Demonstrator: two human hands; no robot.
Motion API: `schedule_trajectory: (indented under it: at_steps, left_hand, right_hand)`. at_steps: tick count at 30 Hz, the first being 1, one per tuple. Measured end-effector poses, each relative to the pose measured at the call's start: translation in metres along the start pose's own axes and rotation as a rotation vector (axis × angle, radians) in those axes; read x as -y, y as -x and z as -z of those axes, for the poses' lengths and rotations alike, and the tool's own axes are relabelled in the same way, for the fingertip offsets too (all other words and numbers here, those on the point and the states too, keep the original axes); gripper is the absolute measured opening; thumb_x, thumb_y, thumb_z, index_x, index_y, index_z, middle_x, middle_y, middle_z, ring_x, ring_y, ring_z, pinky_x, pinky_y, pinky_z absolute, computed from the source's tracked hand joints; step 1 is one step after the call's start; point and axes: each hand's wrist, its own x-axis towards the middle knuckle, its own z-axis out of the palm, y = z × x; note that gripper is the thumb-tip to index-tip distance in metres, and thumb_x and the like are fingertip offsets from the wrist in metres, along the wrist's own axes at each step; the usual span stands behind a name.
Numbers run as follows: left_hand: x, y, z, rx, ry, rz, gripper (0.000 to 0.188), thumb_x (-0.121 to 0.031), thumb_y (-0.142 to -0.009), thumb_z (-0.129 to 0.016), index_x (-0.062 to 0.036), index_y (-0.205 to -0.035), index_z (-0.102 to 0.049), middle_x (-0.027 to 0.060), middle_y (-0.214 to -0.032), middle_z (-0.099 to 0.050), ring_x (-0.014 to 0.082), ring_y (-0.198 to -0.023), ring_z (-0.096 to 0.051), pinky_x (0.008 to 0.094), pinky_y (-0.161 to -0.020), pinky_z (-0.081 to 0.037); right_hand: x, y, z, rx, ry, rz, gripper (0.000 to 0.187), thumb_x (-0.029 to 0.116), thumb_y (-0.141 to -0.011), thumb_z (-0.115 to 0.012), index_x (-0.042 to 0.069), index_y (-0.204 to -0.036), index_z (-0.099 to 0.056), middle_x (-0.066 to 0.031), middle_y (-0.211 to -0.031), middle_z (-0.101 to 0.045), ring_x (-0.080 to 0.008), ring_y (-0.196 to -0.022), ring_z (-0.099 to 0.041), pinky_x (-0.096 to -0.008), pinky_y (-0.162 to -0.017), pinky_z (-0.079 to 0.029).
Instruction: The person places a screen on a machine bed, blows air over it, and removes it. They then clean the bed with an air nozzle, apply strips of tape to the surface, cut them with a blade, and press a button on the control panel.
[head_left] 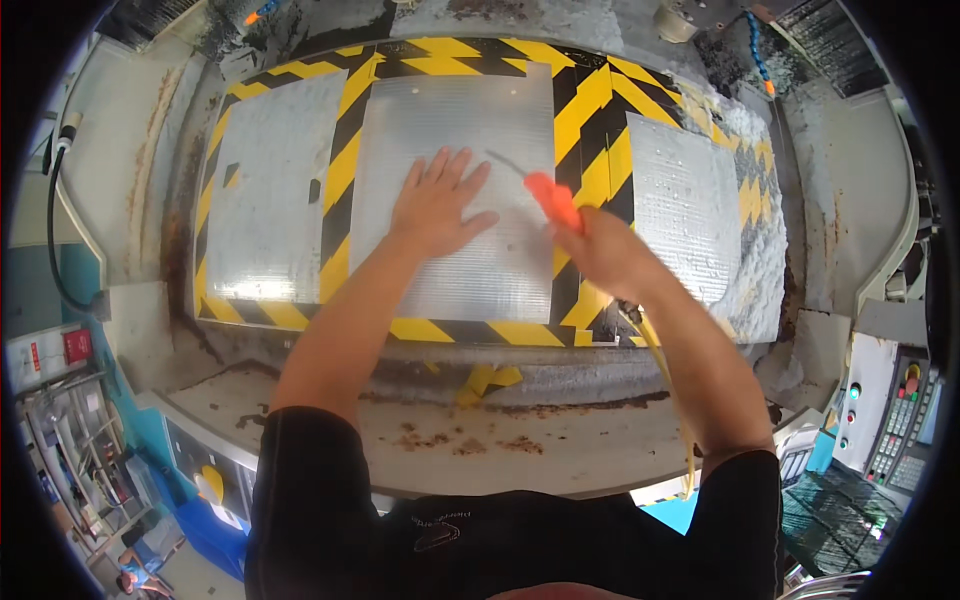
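Observation:
My left hand (437, 205) lies with fingers spread on the middle metal plate (510, 275), which has a ridged, shiny surface. In my right hand (603, 250) is an orange air blow gun (553, 198), gripped by its body. Its thin nozzle points up and left, over the plate, not far from my left fingertips. A yellow hose (655, 350) hangs from the gun along my right forearm. Black-and-yellow striped tape (343, 190) frames the plate on all sides.
A second plate (265, 195) lies to the left, and a third, wet-looking plate (685, 205) to the right. Pale debris (755, 290) heaps along the right edge. The rusty machine sill (460, 430) runs in front of me. A control panel (905, 420) stands at far right.

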Motion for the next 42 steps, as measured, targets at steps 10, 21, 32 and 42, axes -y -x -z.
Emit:
schedule_trajectory:
  at_steps: [10, 21, 32, 42]
  left_hand:
    - [0.026, -0.049, -0.005, -0.158, -0.025, 0.323, 0.079, -0.063, -0.096, -0.046, -0.0135, -0.156, -0.034, 0.0193, -0.164, -0.025, 0.0371, -0.153, -0.020, 0.0625, -0.120, -0.012]
    - [0.026, -0.048, 0.001, -0.109, -0.128, 0.449, 0.084, -0.069, -0.094, -0.043, -0.0156, -0.158, -0.031, 0.0221, -0.164, -0.023, 0.0451, -0.151, -0.018, 0.0706, -0.115, -0.015]
    - [0.027, -0.046, 0.002, -0.075, -0.128, 0.460, 0.083, -0.068, -0.096, -0.042, -0.0157, -0.159, -0.028, 0.0208, -0.165, -0.021, 0.0436, -0.152, -0.017, 0.0698, -0.116, -0.014]
    - [0.023, -0.049, 0.004, -0.070, -0.119, 0.450, 0.082, -0.067, -0.096, -0.043, -0.0152, -0.159, -0.029, 0.0209, -0.165, -0.021, 0.0435, -0.152, -0.016, 0.0697, -0.117, -0.011]
  right_hand:
    - [0.084, -0.081, 0.050, 0.169, 0.181, 0.003, 0.049, 0.044, -0.096, -0.061, 0.001, -0.119, -0.057, -0.0091, -0.076, -0.064, -0.0168, -0.060, -0.061, -0.0321, -0.053, -0.050]
    - [0.138, -0.140, 0.024, 0.222, 0.455, 0.402, 0.050, 0.040, -0.096, -0.059, -0.005, -0.119, -0.058, -0.0213, -0.093, -0.069, -0.0283, -0.077, -0.070, -0.0403, -0.069, -0.055]
    - [0.164, -0.135, 0.045, 0.250, 0.728, 0.287, 0.049, 0.038, -0.094, -0.059, -0.003, -0.121, -0.059, -0.0224, -0.103, -0.070, -0.0337, -0.092, -0.069, -0.0403, -0.082, -0.053]
    - [0.123, -0.091, 0.123, 0.261, 0.795, 0.052, 0.042, 0.039, -0.096, -0.057, 0.003, -0.118, -0.058, -0.0153, -0.088, -0.068, -0.0279, -0.074, -0.068, -0.0408, -0.068, -0.052]
